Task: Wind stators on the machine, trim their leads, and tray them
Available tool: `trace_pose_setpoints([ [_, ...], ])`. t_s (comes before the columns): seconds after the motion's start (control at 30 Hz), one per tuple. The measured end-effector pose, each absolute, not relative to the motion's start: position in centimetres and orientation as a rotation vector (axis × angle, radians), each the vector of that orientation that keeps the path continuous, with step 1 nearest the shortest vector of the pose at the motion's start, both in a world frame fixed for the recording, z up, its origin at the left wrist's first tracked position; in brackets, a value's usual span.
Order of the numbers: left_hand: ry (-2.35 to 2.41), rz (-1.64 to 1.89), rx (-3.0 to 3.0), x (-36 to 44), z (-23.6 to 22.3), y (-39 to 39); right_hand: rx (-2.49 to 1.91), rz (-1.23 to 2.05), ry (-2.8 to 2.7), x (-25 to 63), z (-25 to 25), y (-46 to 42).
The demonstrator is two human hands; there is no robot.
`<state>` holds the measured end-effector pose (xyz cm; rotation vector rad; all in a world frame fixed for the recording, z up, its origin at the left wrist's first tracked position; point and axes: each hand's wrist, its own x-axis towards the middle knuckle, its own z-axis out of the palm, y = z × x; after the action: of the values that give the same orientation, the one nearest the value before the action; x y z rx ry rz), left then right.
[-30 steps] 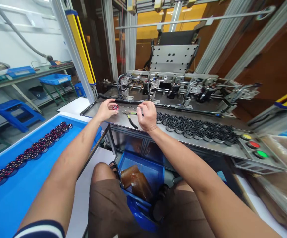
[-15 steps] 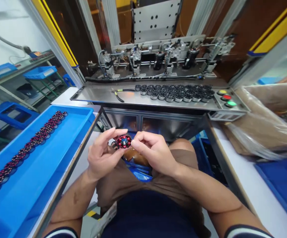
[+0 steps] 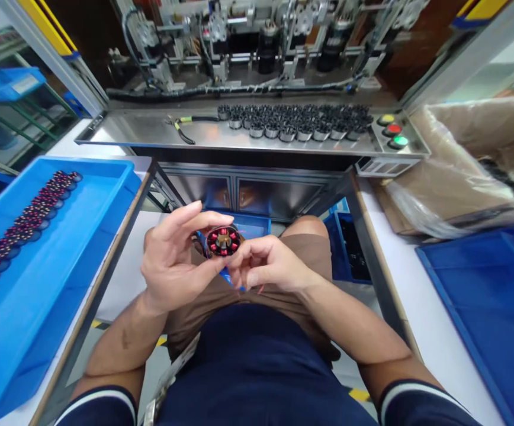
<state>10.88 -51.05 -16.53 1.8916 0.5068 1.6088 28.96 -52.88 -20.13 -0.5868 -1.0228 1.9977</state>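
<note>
A motor stator (image 3: 223,241), a dark ring wound with red copper wire, is held up in front of my lap. My left hand (image 3: 174,257) grips it by the rim, thumb below and fingers above, its wound face turned toward me. At the stator's lower right edge my right hand (image 3: 270,263) is closed in a pinch. A thin reddish wire (image 3: 261,289) shows just below those fingers; the part inside the pinch is hidden.
Wound stators (image 3: 21,228) lie in rows in a blue tray (image 3: 83,236) at left. Unwound black stators (image 3: 301,123) and cutting pliers (image 3: 183,129) sit on a metal ledge (image 3: 124,127) below the machine. Coloured buttons (image 3: 392,130), a plastic-lined carton (image 3: 452,177) and a blue bin (image 3: 483,307) are at right.
The view has tipped downward and shifted right. My right hand has moved from the stator's right side to its lower right edge, fingers curled. My left hand still holds the stator.
</note>
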Motion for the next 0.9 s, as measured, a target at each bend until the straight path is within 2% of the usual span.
trace_pose_setpoints([
  [0.23,0.600,1.602,1.954,10.9,-17.3,-50.5,-0.503,1.980,-0.763,26.1,-20.0,-54.5],
  [0.47,0.676,1.516,1.823,10.4,-18.1,-50.3,-0.607,2.033,-0.986,27.6,-20.3,-53.9],
  [0.67,0.529,1.361,1.717,9.9,-18.4,-50.9,-0.761,1.759,-1.080,29.9,-18.3,-51.8],
  [0.9,0.476,1.342,1.621,10.7,-18.5,-51.0,-0.797,1.758,-1.013,28.5,-16.8,-52.5],
])
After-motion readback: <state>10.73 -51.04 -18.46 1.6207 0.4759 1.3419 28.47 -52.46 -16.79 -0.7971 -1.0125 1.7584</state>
